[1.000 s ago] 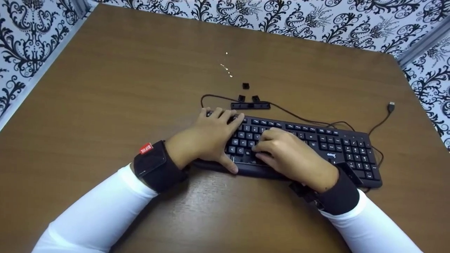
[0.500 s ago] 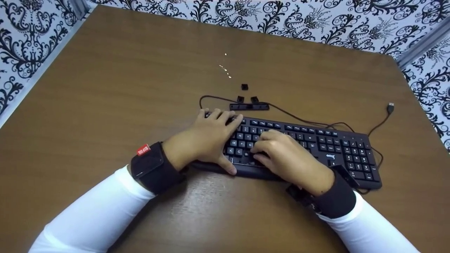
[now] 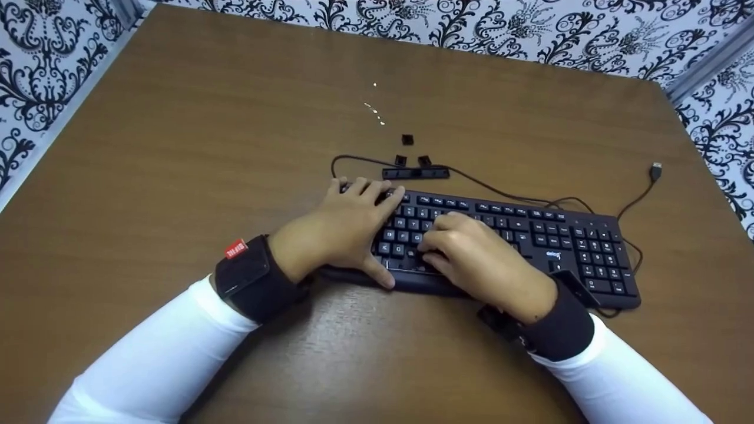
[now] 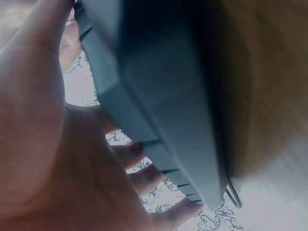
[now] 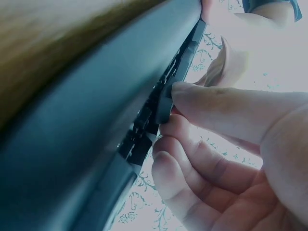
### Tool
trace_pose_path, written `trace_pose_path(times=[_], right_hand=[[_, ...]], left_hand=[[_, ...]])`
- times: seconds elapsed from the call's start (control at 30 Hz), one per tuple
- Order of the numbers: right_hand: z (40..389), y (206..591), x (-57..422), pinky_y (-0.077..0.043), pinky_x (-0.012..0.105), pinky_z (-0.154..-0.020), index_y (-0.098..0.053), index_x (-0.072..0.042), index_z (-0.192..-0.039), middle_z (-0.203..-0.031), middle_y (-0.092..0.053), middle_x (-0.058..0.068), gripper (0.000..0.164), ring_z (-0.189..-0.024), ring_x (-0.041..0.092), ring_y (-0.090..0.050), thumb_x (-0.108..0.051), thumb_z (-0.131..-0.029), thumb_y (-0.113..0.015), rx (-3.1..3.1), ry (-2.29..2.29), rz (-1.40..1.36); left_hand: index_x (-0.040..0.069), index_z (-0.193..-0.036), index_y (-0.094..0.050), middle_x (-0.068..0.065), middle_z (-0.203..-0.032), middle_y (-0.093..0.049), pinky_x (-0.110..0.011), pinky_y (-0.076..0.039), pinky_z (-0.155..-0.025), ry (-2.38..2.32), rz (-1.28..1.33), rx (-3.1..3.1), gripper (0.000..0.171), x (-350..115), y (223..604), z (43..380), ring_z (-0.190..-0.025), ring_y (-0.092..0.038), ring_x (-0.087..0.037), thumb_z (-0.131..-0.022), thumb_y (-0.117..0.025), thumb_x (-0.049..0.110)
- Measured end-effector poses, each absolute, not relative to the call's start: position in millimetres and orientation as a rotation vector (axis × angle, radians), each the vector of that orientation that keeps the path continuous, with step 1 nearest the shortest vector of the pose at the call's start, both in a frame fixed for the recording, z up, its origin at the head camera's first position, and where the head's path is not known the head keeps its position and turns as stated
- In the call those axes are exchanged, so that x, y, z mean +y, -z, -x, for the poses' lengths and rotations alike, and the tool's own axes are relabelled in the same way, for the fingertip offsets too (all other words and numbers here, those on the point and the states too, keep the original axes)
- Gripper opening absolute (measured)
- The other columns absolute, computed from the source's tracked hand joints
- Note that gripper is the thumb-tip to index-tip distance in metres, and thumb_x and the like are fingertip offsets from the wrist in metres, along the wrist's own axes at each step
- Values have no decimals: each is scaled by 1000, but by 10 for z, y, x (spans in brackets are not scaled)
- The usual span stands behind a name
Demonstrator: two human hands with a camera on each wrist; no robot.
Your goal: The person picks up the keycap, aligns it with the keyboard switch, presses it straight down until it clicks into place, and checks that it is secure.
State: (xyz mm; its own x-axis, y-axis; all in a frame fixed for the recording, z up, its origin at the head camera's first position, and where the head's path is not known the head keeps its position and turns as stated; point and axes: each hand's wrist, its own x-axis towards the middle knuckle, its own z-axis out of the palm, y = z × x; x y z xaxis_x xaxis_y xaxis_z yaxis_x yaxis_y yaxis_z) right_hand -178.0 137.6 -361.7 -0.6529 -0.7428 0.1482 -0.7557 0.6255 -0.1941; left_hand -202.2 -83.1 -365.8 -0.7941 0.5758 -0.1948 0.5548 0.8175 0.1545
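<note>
A black keyboard [image 3: 565, 247] lies slightly askew on the brown table. Across its left end my left hand [image 3: 359, 229] is spread, fingers near the far edge and thumb resting on the front edge. In the left wrist view, the fingers [image 4: 144, 180] lie against the keys. My right hand [image 3: 471, 253] is over the lower middle keys with bent fingers. The right wrist view shows its thumb and forefinger pinching a black keycap [image 5: 165, 103] at the key row, where bare switch places show beside it. Whether the keycap is seated is hard to tell.
Behind the keyboard lie a long black keycap [image 3: 415, 173] and small loose keycaps [image 3: 407, 139]. A black cable [image 3: 495, 189] runs behind and ends in a USB plug [image 3: 655, 172] at the right. Patterned wallpaper [image 3: 518, 29] borders the table.
Both hands keep nearly the same places on the keyboard. The head view has shifted slightly; the right fingers show only tiny movement at the keys.
</note>
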Motion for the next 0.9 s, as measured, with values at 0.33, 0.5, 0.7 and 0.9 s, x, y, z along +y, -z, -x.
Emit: trace_pose_path(times=[0.33, 0.5, 0.7, 0.9], right_hand=[[1759, 3600, 1356, -58, 34, -76, -77, -5, -90, -88, -68, 7, 8, -82, 21, -66, 0, -83, -75, -2788, -363, -1273], [1749, 3616, 1349, -58, 35, -75, -76, -4, -88, -86, -67, 7, 7, -81, 21, -65, 1, -84, -73, -2759, -331, -1291], [1768, 3555, 1377, -57, 37, -79, -74, -7, -90, -89, -67, 6, 5, -84, 22, -65, -5, -85, -75, -2763, -328, -1313], [1789, 3485, 1445, -57, 40, -86, -76, -9, -104, -98, -72, 6, 18, -93, 22, -68, -18, -88, -76, -2781, -381, -1290]], left_hand=[[13, -162, -15, -15, -164, -24, -64, -20, -119, -125, -882, 2771, 140, -837, 3633, 2021, -148, -28, -38, -57, -70, 86], [13, -162, -15, -15, -164, -24, -64, -21, -118, -133, -881, 2766, 139, -848, 3630, 2007, -148, -28, -38, -57, -70, 86], [13, -162, -15, -14, -165, -23, -63, -20, -119, -141, -880, 2773, 139, -845, 3613, 2020, -148, -27, -37, -57, -70, 86], [13, -162, -14, -15, -165, -23, -65, -19, -119, -132, -883, 2758, 140, -830, 3618, 2032, -149, -26, -38, -57, -71, 86]])
